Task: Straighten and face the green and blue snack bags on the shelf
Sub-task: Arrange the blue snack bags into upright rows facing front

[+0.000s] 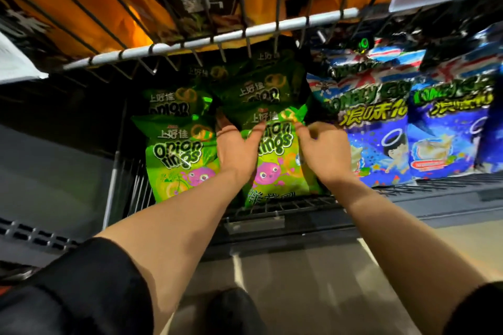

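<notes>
Hands (236, 149) on upright green bag (275, 168)

Dim shelf, glossy glare, blurred, warped edges
</notes>
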A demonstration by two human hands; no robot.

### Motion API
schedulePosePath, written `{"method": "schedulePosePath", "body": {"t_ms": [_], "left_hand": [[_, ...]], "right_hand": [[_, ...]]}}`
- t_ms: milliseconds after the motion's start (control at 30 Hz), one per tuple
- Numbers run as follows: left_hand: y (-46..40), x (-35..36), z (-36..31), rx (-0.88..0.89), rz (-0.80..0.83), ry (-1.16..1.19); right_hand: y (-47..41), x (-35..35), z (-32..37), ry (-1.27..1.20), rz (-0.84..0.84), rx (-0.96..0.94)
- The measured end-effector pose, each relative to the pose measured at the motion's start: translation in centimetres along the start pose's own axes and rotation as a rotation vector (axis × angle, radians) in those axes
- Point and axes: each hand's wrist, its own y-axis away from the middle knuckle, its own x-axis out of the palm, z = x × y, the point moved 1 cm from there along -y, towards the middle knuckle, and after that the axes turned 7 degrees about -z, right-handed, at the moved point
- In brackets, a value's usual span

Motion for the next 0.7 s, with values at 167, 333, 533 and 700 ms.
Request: {"method": "schedulePosePath", "body": {"t_ms": [167, 333, 533, 700], "left_hand": [[-0.4, 0.9, 0.1, -0.19, 0.029, 0.106], [0.5, 2.3, 0.8, -0.304, 0.143, 0.133], [-0.2, 3.2, 1.4, -0.403, 0.229, 0.41], [-1.1, 4.2, 0.0, -0.432, 0.361, 0.317]], "right_hand": [[1.9, -3.0, -1.1, 0.175, -0.456, -0.442], [-0.5, -2.4, -2.7, 0.569, -0.121, -0.222], [-2.6, -3.4, -4.2, 0.604, -0.147, -0.173], [-2.6, -4.3, -4.8, 0.594, -0.121, -0.257]]}}
